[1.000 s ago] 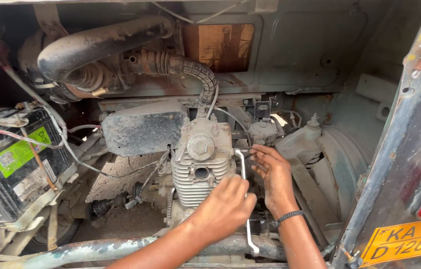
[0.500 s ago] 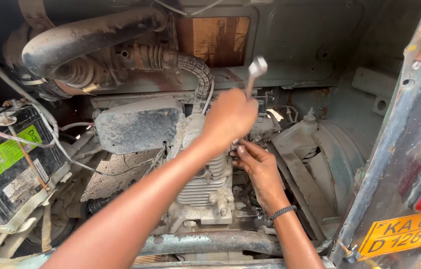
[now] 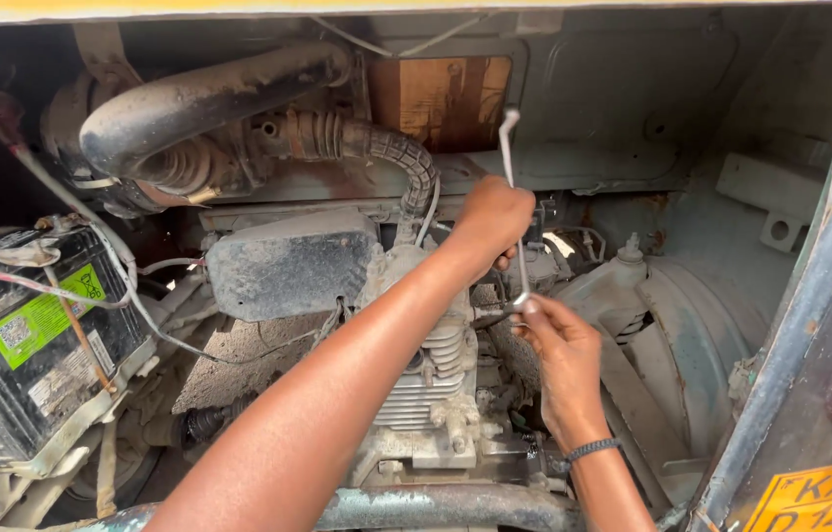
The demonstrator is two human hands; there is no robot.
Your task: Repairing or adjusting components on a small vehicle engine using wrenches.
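Note:
A thin silver spanner (image 3: 507,148) stands nearly upright behind the engine's finned cylinder (image 3: 428,386). My left hand (image 3: 493,219) reaches in from the lower left and is closed around the spanner's middle. My right hand (image 3: 562,345), with a dark band on its wrist, comes up from below. Its fingertips pinch the spanner's lower end, next to a small fitting on the engine. The spanner's lower head is hidden by my fingers.
A black battery (image 3: 27,340) with a green label and loose wires sits at the left. A ribbed black hose (image 3: 382,148) and a thick dusty pipe (image 3: 194,99) run above. The vehicle's body edge (image 3: 810,296) and a yellow plate (image 3: 825,498) close the right side.
My left hand has swung the spanner from low in front of the engine up to nearly upright. My right hand stayed by the same fitting and now pinches the spanner's lower end.

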